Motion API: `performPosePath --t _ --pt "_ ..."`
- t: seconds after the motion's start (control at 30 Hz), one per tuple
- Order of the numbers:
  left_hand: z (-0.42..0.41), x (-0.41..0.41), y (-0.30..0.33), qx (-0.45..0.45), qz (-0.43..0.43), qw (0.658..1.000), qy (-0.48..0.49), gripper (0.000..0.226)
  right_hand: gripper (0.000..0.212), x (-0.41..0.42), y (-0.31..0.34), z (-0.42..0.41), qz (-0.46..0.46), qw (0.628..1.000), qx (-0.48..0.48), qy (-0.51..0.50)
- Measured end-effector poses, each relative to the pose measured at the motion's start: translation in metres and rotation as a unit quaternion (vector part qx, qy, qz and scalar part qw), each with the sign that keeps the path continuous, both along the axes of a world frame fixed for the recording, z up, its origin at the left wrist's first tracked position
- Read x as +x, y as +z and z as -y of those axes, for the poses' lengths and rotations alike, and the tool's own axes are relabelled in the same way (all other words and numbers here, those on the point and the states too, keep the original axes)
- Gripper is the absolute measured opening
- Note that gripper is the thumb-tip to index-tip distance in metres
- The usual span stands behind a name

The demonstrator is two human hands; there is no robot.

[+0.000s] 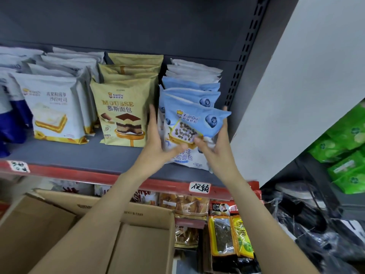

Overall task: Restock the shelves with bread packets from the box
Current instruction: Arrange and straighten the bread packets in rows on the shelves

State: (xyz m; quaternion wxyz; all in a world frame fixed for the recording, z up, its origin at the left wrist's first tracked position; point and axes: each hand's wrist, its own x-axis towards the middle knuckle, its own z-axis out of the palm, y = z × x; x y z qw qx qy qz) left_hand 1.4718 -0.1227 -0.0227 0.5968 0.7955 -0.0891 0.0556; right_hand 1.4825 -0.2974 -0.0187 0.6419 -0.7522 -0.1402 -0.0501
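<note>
Blue bread packet (194,123) (marked "XianDu") gripped between left hand (156,143) and right hand (219,147), fingers spread, above shelf (79,157).

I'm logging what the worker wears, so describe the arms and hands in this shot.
Both forearms are bare up to the bottom edge of the picture, with no sleeves showing. The left hand and right hand wear no gloves. No watch, ring or wristband shows on either one.
</note>
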Motion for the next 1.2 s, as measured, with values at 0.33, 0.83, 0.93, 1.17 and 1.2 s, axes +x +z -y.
performPosePath --t 0.33,0.83,0.93,1.17,1.2 --pt "-0.016 0.002 0.001 0.117 -0.023 0.991 -0.060 0.136 0.119 -0.017 -0.008 -0.003 0.106 0.948 -0.296 0.041" --pt "-0.021 0.011 -0.008 0.290 0.148 0.944 -0.045 0.137 0.132 0.015 -0.002 0.009 0.137 0.916 -0.377 0.022" --pt "-0.022 0.015 0.002 0.300 0.085 0.949 -0.052 0.132 0.130 0.017 0.001 0.009 0.131 0.912 -0.387 0.032" --pt "-0.026 0.024 0.005 0.253 0.036 0.964 -0.077 0.128 0.134 0.019 0.003 0.011 0.134 0.909 -0.394 0.040" --pt "-0.025 0.024 0.006 0.252 0.038 0.963 -0.081 0.129 0.134 0.018 0.003 0.011 0.134 0.910 -0.391 0.041"
